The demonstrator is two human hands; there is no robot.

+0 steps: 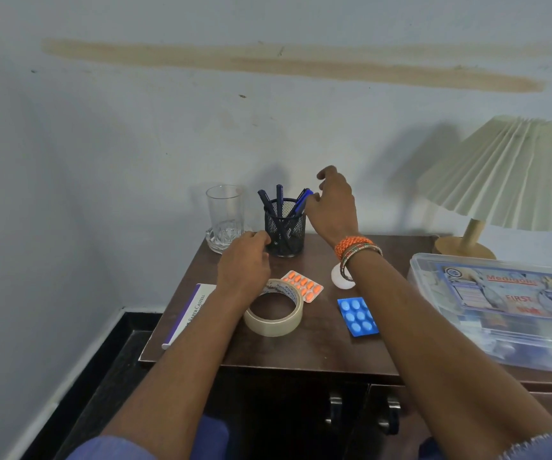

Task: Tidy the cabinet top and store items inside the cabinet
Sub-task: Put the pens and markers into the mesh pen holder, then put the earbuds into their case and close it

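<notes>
Your left hand (pixel 243 263) steadies the mesh pen holder (pixel 284 232) with curled fingers while your right hand (pixel 332 202), just above it, pinches a blue pen (pixel 301 202), likely seating it.

I see the back of the counter (pixel 317 340) is crowded: a glass (pixel 224 215) and a black pen cup (pixel 284 232) stand side by side near the wall. My left hand (pixel 243 260) is by the cup, above a tape roll (pixel 274 312). Orange pills (pixel 302 285) and blue pills (pixel 357 315) lie flat with bare wood between them. A big first-aid box (pixel 500 303) and a lamp (pixel 500 180) block the right side. The front edge has room.
</notes>
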